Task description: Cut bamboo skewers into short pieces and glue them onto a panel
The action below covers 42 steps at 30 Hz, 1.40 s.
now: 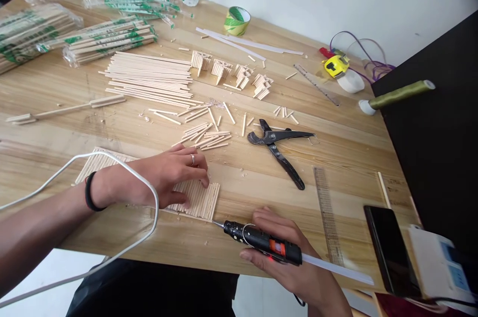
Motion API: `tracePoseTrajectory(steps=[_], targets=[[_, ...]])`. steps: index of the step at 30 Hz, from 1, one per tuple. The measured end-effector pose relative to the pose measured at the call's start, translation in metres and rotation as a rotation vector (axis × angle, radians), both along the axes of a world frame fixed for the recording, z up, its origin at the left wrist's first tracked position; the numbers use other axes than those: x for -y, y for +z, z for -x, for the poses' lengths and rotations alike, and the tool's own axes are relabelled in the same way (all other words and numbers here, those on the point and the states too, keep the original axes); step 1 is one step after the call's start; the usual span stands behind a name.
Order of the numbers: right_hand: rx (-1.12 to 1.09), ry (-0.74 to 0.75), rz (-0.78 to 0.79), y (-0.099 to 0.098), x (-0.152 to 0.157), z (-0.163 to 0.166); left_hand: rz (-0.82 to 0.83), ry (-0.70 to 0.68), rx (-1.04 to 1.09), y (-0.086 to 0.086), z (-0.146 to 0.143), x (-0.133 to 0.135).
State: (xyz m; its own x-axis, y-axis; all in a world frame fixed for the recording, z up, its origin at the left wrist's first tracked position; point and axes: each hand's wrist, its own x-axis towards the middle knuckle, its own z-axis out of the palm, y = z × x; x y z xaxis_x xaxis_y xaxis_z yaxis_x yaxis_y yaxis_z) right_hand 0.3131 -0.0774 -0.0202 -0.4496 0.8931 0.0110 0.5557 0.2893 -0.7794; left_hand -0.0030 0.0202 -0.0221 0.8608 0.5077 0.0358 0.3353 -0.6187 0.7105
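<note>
My left hand [168, 172] lies flat, fingers spread, pressing on a panel of wooden sticks glued side by side [199, 200] near the table's front edge. A black band is on that wrist. My right hand [287, 257] is wrapped round a black hot glue gun [263, 242] with a white glue stick out of its back; the nozzle points left at the panel's lower right corner. A white cable [149, 192] loops over my left forearm.
Black pliers [280, 145] lie right of the hand among cut stick pieces [205, 135]. Long sticks [149, 78], wrapped chopstick bundles [108, 38], small stick assemblies [231, 73], tape roll [236, 21], tape measure [336, 65], ruler [326, 212], phone [388, 250].
</note>
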Motion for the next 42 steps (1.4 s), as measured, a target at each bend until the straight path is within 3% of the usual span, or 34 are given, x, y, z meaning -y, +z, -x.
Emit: tracePoseTrajectory(steps=[6,14,22,36,42], targets=[[-0.002,-0.040,-0.125,-0.0037,0.0018,-0.0020,0.003,-0.003,-0.004,-0.0003,-0.0005,0.0009],[0.017,0.004,0.015,0.0006,-0.0021,0.0028,0.001,0.013,0.001,-0.0001,0.0004,0.0011],[0.029,0.038,0.019,-0.0009,-0.0024,0.0005,0.011,0.011,0.006,-0.0005,0.0015,0.0015],[0.041,-0.025,0.000,-0.0041,0.0041,0.0012,0.003,0.017,0.012,-0.0024,0.0011,0.0008],[0.022,-0.077,-0.088,-0.0092,0.0062,-0.0036,0.000,-0.001,-0.003,-0.0025,0.0008,0.0005]])
